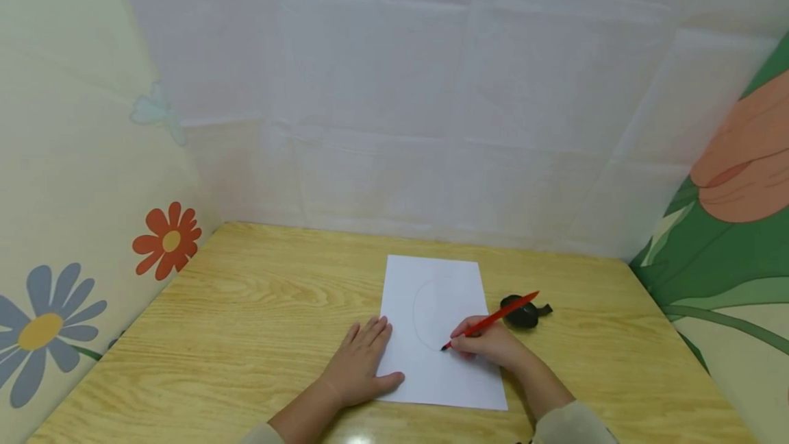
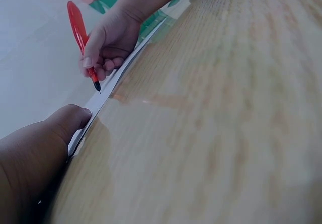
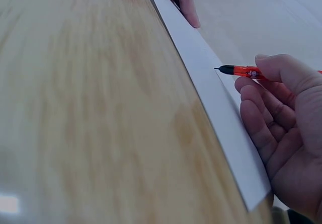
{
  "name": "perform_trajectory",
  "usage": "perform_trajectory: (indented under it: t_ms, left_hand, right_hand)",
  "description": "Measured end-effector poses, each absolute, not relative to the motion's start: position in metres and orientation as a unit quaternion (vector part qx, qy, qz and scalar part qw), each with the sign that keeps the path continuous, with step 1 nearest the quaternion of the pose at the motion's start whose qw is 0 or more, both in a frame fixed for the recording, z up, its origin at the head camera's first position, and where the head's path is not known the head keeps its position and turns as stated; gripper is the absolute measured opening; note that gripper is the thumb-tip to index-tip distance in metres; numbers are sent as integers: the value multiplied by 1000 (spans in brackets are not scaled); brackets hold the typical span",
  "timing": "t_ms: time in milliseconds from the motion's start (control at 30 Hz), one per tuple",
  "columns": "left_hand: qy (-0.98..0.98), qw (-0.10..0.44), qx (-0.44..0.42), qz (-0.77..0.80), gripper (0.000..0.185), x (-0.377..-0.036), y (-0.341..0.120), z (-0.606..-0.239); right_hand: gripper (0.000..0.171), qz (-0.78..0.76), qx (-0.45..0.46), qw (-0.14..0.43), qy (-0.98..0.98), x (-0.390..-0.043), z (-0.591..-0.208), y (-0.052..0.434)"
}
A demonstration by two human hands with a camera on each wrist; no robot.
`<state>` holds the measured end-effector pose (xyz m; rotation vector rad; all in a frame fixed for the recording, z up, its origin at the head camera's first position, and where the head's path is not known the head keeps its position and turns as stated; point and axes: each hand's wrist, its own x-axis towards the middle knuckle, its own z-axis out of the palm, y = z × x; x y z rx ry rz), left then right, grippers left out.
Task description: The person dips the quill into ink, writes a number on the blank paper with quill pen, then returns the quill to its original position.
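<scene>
Right hand [image 1: 490,347] pinching red pen [image 1: 491,321], tip down-left on white paper [image 1: 440,362] at faint curve, barrel slanting up-right. Left hand [image 1: 360,362] flat, fingers straight, pressing paper's left edge, just beside pen tip.

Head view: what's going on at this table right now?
A person sits at a wooden table drawing on a sheet of paper. The right hand holds a red pen with its tip on the paper, at the lower end of a faint curved line. The left hand lies flat, fingers straight, on the paper's left edge. A small dark object sits on the table just right of the paper; what it is cannot be told.
</scene>
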<state>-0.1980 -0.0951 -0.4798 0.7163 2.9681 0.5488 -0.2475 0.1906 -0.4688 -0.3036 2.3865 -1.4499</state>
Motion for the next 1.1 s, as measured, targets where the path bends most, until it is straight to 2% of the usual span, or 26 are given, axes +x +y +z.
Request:
perform_trajectory:
  t_ms: [533, 833, 1100]
  left_hand:
    - [956, 17, 234, 177, 89, -198, -95, -480]
    - [955, 15, 235, 180, 89, -198, -96, -480]
    - [954, 15, 234, 184, 90, -198, -95, -480]
  right_hand:
    - [21, -506, -103, 161, 841, -248, -472, 196]
    - [20, -495, -94, 153, 850, -242, -460, 196]
    - [22, -501, -86, 154, 847, -247, -469, 203]
